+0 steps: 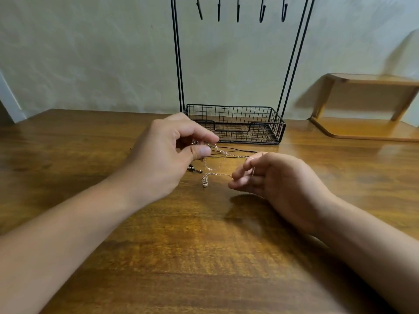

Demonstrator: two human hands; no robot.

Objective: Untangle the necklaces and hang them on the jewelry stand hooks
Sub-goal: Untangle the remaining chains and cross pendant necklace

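A thin gold chain necklace [212,168] is stretched between my two hands just above the wooden table [204,257]. My left hand [167,152] pinches one part of it between thumb and fingers. My right hand [272,175] has its fingers curled round another strand. A black cord necklace [235,151] lies on the table behind the chain, tangled with it. The black wire jewelry stand [235,123] rises behind my hands, and its hooks [238,10] at the top carry nothing.
The stand's wire basket [260,132] sits at its base on the table. A small wooden shelf [362,105] stands at the back right. A pale wall runs behind the table.
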